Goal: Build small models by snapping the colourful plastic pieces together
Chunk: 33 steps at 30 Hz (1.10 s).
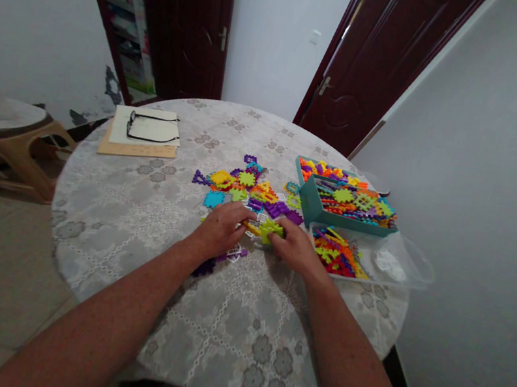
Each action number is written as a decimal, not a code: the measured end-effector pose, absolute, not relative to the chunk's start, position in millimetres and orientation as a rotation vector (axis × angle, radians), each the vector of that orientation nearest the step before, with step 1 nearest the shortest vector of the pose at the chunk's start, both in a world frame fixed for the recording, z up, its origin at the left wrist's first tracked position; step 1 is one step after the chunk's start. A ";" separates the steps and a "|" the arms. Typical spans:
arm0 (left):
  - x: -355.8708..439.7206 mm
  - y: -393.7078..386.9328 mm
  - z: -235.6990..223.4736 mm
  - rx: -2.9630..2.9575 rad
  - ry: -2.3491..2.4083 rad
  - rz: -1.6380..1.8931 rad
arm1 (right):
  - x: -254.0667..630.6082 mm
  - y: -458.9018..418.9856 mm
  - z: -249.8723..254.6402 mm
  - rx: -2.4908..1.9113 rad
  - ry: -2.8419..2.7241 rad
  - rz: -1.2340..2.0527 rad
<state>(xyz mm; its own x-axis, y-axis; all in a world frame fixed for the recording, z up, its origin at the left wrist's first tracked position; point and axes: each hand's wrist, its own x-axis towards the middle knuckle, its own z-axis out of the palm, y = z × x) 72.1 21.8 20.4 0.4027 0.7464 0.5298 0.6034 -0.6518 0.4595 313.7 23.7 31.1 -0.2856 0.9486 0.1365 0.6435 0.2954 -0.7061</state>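
Note:
Both my hands work close together over the middle of the round table. My right hand (296, 246) pinches a lime-green toothed plastic building piece (269, 230) between thumb and fingers. In the fingers of my left hand (222, 227) is a yellow-orange building piece (251, 227), close to the green one; whether the two are joined I cannot tell. Just beyond my hands lies a loose pile of flat notched pieces, among them a blue square (214, 199), a yellow piece (221, 178) and purple pieces (276, 209). Under my left wrist, a dark purple piece (205, 268) is partly hidden.
At the right stand a teal box (314, 211) of mixed pieces, another filled tray behind it, and a clear plastic container (406, 261) holding more pieces. Black-framed glasses (151, 138) rest on papers (113, 141) at the far left. A patterned cloth (224, 340) covers the table.

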 end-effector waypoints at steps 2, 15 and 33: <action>71.8 22.7 22.6 2.427 1.280 1.163 | 312.7 24.8 33.4 -1.394 -1.906 0.734; 76.9 11.1 46.3 1.880 1.072 0.932 | 284.4 15.6 30.3 -1.240 -1.735 0.804; 78.4 10.4 49.4 2.057 1.216 0.854 | 287.4 11.2 34.8 -1.052 -1.975 0.900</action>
<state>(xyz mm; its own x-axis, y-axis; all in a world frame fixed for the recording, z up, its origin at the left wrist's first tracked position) 78.4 10.4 49.4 0.3749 0.8992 0.2254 0.5170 -0.4046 0.7543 287.4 11.2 34.8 -0.4136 0.8721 0.2616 0.3747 0.4249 -0.8241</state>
